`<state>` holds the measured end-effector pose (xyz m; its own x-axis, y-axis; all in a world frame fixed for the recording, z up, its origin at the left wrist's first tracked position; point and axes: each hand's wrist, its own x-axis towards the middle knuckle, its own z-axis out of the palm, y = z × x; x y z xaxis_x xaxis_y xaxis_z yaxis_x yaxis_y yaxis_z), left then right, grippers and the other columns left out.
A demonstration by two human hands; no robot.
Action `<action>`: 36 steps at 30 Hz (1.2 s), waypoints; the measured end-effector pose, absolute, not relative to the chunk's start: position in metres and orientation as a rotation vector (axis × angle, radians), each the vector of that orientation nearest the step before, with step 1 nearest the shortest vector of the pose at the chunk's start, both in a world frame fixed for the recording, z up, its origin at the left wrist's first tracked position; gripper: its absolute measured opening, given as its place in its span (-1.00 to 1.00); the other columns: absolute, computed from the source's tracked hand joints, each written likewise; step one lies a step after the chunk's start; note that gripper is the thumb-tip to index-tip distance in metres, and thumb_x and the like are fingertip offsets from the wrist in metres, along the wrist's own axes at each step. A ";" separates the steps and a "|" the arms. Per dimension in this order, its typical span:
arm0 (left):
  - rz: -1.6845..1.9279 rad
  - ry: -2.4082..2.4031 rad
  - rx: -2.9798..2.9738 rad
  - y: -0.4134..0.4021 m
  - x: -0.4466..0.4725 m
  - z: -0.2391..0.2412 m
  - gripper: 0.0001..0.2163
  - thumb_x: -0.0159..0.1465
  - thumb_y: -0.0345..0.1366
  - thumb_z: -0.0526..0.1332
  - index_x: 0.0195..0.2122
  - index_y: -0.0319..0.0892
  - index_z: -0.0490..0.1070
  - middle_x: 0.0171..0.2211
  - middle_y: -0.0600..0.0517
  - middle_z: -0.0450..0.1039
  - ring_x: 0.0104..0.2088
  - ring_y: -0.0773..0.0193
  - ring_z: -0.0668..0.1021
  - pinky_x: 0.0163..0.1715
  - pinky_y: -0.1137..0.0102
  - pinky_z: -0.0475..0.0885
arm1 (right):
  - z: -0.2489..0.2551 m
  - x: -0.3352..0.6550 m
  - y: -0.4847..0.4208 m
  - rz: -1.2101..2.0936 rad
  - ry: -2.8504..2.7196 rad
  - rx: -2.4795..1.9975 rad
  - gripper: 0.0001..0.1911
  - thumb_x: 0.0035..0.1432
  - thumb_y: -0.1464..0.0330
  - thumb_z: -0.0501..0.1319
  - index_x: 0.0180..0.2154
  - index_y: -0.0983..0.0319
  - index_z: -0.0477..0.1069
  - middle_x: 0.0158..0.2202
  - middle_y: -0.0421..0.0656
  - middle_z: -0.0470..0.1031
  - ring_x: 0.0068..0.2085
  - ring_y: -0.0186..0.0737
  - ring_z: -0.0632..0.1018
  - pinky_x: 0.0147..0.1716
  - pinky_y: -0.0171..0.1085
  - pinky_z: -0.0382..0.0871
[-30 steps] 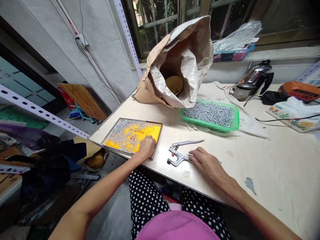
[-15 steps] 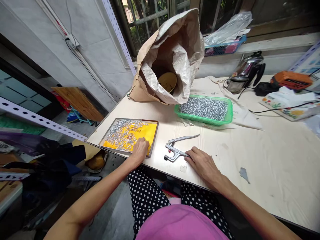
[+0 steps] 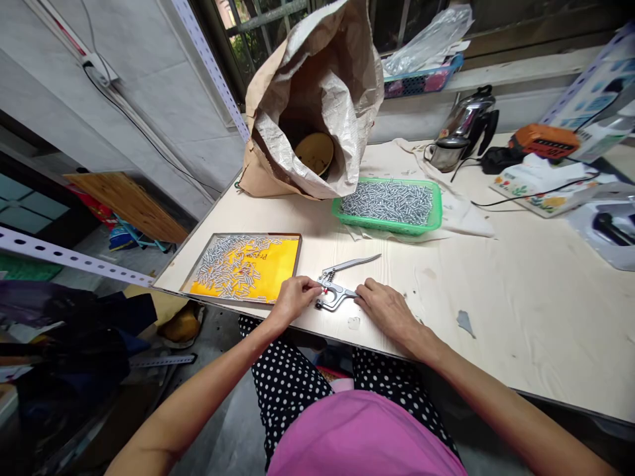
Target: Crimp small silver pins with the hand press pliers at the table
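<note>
Metal snap pliers (image 3: 342, 283) lie on the pale wooden table (image 3: 496, 291) near its front edge. My left hand (image 3: 294, 296) has its fingers pinched together at the pliers' jaw; what they pinch is too small to name. My right hand (image 3: 385, 305) rests on the pliers' lower handle with fingers curled over it. Just left of my left hand sits a flat yellow tray (image 3: 278, 264) strewn with small metal pieces. A green basket (image 3: 434, 210) full of the same pieces stands farther back.
An open brown paper sack (image 3: 317, 99) with a yellow bowl inside stands at the back. A kettle (image 3: 459, 132), cables, an orange tool (image 3: 546, 140) and printed packets crowd the right. Small scraps (image 3: 465, 321) lie on the table. Clutter fills the floor at left.
My left hand left the yellow tray and moved right to the pliers' jaw with fingers pinched. My right hand stayed on the pliers' handle. The view shifted slightly.
</note>
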<state>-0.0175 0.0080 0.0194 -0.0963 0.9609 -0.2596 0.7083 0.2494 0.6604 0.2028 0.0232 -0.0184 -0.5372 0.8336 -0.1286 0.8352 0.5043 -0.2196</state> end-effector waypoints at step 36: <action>0.146 1.653 1.172 0.028 -0.024 0.000 -0.79 0.11 -0.27 0.28 -0.59 -0.24 0.40 -0.73 0.14 0.31 -0.68 0.43 0.34 -0.59 0.50 0.28 | -0.032 0.206 0.024 -0.327 2.838 1.493 -0.83 0.36 0.33 0.06 -0.15 0.21 0.41 -0.15 -0.07 0.44 -0.19 -0.16 0.46 -0.32 -0.24 0.20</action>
<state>-0.0238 0.0282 0.0002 0.0361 0.7425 -0.6688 0.6141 0.5115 0.6011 0.2061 0.0236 -0.0322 -0.5685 0.8224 -0.0217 0.8057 0.5513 -0.2164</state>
